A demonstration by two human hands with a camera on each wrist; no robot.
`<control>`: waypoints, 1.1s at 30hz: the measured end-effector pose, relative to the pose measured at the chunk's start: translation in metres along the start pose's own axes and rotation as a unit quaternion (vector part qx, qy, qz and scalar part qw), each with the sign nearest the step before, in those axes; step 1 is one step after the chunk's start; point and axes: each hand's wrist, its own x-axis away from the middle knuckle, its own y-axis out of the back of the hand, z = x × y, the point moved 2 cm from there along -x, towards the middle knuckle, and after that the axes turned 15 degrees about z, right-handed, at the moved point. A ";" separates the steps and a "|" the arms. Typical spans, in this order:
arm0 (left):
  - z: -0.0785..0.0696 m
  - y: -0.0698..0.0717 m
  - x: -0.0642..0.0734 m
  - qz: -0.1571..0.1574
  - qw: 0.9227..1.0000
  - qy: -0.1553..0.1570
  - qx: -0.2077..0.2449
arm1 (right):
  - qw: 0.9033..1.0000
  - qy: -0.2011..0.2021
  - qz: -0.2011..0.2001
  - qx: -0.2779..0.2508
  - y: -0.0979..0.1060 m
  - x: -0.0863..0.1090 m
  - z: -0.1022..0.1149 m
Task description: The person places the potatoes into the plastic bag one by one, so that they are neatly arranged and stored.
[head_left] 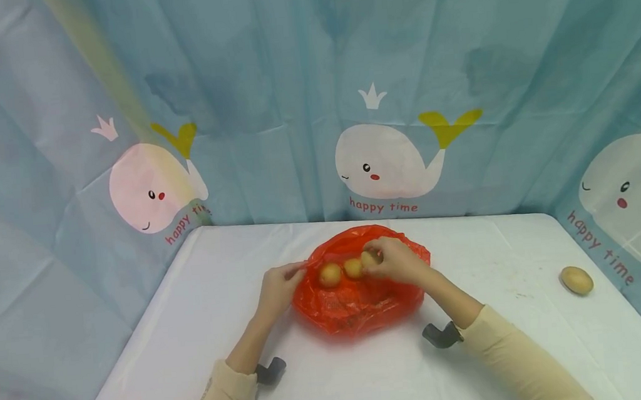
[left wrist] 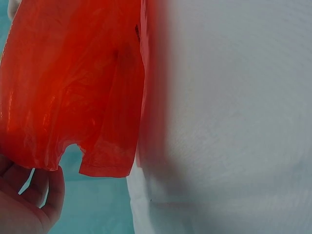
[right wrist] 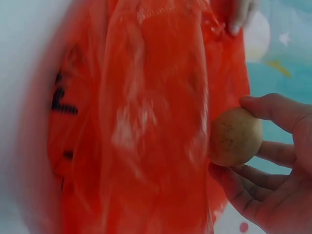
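A red plastic bag (head_left: 340,308) lies spread on the white table with its mouth facing up. Inside it rest two potatoes, one larger (head_left: 329,275) and one smaller (head_left: 353,268). My left hand (head_left: 275,291) pinches the bag's left rim between thumb and fingers; the left wrist view shows those fingertips at the red edge. Over the bag's opening, my right hand (head_left: 397,261) grips another potato (right wrist: 236,137) between thumb and fingertips, beside the smaller one. Dark printing (right wrist: 63,100) marks the bag's side in the right wrist view.
One more potato (head_left: 577,281) lies by itself near the right edge of the white table (head_left: 483,256). A blue curtain (head_left: 268,103) printed with whales hangs behind the table and along its sides. Black devices (head_left: 443,335) sit at both wrists.
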 end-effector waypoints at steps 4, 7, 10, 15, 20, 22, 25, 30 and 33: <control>0.000 0.000 0.000 0.000 1.000 0.001 0.004 | 1.000 0.001 0.010 -0.009 -0.011 -0.007 0.006; 0.000 0.000 0.000 -0.001 1.000 -0.003 0.001 | 1.000 -0.005 0.022 -0.016 -0.019 -0.011 0.011; -0.001 0.000 0.000 -0.002 1.000 -0.002 0.000 | 0.999 -0.007 0.035 -0.019 -0.026 -0.015 0.016; -0.001 0.001 0.001 -0.001 1.000 0.009 0.003 | 0.999 0.002 0.053 0.007 -0.037 -0.018 0.022; -0.001 0.000 0.002 -0.002 1.000 0.011 0.002 | 0.997 0.031 0.064 0.036 -0.047 -0.023 0.025; -0.001 0.000 0.002 -0.002 1.000 0.013 0.001 | 0.996 0.045 0.070 0.035 -0.053 -0.025 0.025; -0.001 0.000 0.003 -0.003 1.000 0.016 0.001 | 0.994 0.057 0.076 0.045 -0.060 -0.028 0.023; -0.001 -0.001 0.003 -0.003 1.000 0.017 -0.001 | 0.991 0.070 0.084 0.074 -0.068 -0.031 0.023; -0.002 0.000 0.002 -0.004 1.000 0.018 0.000 | 0.990 0.067 0.093 0.078 -0.072 -0.033 0.025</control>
